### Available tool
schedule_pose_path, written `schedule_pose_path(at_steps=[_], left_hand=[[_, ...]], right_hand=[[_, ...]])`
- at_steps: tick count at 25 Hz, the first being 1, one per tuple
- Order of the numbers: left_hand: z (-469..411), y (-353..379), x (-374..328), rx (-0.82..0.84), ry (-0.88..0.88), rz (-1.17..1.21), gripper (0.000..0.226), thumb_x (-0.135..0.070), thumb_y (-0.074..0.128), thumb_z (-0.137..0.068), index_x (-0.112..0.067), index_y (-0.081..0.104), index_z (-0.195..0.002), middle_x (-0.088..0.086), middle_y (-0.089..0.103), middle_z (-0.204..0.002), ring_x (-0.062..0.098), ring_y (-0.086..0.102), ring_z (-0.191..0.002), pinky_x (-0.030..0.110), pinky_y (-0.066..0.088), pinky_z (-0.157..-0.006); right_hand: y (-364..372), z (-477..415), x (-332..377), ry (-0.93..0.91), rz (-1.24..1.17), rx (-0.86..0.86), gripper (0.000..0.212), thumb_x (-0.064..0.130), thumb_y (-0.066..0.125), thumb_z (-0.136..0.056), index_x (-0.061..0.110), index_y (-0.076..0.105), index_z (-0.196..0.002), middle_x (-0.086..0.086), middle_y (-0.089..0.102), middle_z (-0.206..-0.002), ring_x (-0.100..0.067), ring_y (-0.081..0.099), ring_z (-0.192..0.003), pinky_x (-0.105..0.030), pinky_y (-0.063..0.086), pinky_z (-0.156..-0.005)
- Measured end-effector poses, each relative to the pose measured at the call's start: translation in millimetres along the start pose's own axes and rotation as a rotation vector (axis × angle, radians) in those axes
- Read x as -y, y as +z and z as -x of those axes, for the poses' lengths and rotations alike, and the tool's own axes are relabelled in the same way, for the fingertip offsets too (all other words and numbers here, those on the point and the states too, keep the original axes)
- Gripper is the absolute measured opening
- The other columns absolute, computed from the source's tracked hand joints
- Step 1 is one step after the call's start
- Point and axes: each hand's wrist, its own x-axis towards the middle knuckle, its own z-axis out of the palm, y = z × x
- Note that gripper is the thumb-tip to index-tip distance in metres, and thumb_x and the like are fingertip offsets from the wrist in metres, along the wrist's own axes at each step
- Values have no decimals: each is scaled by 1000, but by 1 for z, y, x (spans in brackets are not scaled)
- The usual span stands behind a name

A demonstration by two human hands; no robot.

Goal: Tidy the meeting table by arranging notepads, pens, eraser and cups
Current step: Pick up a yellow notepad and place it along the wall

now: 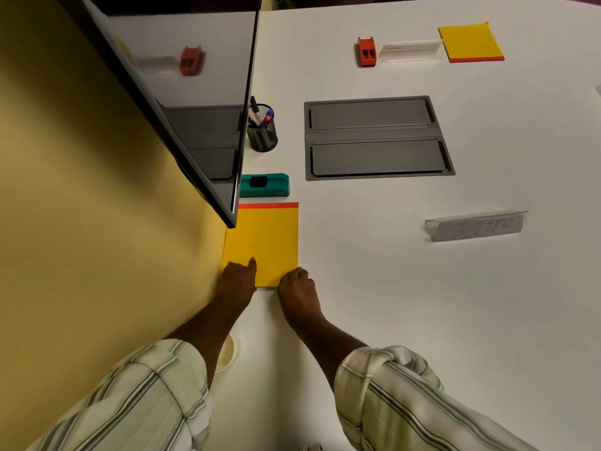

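A yellow notepad [265, 242] with a red top strip lies flat on the white table [390, 288], against the yellow wall. My left hand [237, 278] grips its near left corner, thumb on top. At the near right corner my right hand [297, 288] holds the pad's edge with curled fingers. Just beyond the pad sits a green board eraser [265, 184]. A black mesh pen holder [262, 131] with several pens stands farther back. A second yellow notepad [470, 42] lies at the far right. A pale cup [226, 353] peeks out under my left forearm.
A large dark screen [195, 92] leans out from the yellow wall [81, 222] over the table's left side. A grey cable hatch [377, 138] is set into the table. Two clear name holders [476, 226] [409, 50] and a red block [367, 51] stand nearby.
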Motion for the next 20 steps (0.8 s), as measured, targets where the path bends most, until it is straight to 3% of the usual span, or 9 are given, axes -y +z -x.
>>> schedule_pose_path(at_steps=[4,8,11,13,16,20], left_hand=[[1,6,1,25,-3,-11,70,-36,46,-98,-8,8,-150,18,53,-130,31,45,-125,34,38,-102],[6,11,-4,108,-69,0,71,-32,43,-100,-11,-1,-151,34,27,-145,39,34,-135,38,35,-107],[8,13,-7,114,-96,-17,71,-28,42,-100,-11,-5,-150,40,14,-147,45,24,-139,42,28,-112],[8,12,-8,112,-109,-1,68,-26,39,-101,-8,-5,-150,42,16,-146,47,24,-138,44,28,-113],[9,6,-9,102,-100,18,66,-25,38,-102,-5,-3,-150,39,26,-145,46,28,-137,44,31,-112],[22,-14,-13,38,-115,245,57,-31,36,-101,3,21,-145,26,44,-138,38,44,-126,43,37,-105]], right_hand=[[6,-2,-2,14,-95,-22,27,-2,43,-96,-9,48,-122,-24,52,-114,-37,51,-96,-41,46,-77],[7,-3,-6,25,-223,-26,26,1,46,-96,-7,50,-121,-23,50,-119,-37,47,-105,-40,45,-84],[10,-6,-14,51,-365,-23,24,7,36,-98,-2,50,-116,-19,48,-117,-36,48,-106,-42,42,-86],[11,-4,-17,86,-424,-25,22,14,33,-99,6,49,-113,-13,47,-111,-36,52,-101,-39,43,-83],[6,0,-26,34,-425,49,30,8,41,-97,1,47,-126,-19,45,-127,-35,46,-114,-40,43,-94],[-7,15,-33,2,-387,142,65,2,48,-94,4,17,-151,-20,28,-149,-38,32,-133,-44,37,-107]])
